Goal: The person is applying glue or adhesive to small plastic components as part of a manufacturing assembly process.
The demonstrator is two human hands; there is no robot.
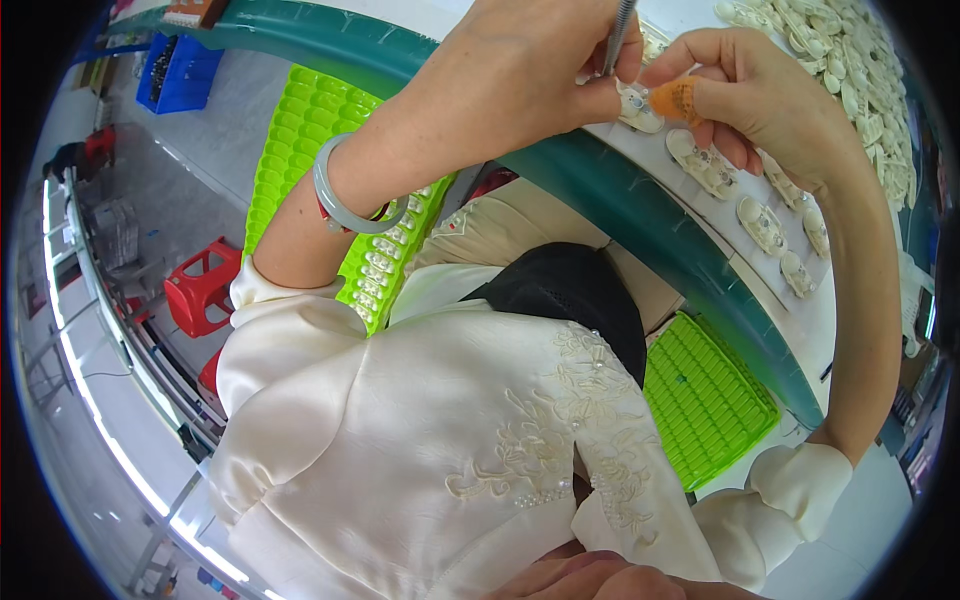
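Note:
My left hand [545, 75], with a pale bangle [330, 185] on its wrist, is closed around a slim grey metal tool [621, 32]. Only part of the tool shows, so its kind is unclear. My right hand [750, 95] wears an orange finger cover [675, 100] and pinches a small cream-coloured shell-like piece [637, 108] with shiny bits on it. The left thumb rests beside that piece, and both hands meet over the table's near edge. Similar decorated pieces [762, 225] lie in rows on the white tabletop below my right hand.
A large heap of cream pieces [850, 80] covers the table's far right. Dark green edging [640, 200] borders the table. Bright green ribbed trays [705, 395] sit below it, one at left [310, 120] holding pieces. A blue bin [180, 75] and red stool [203, 285] stand at left.

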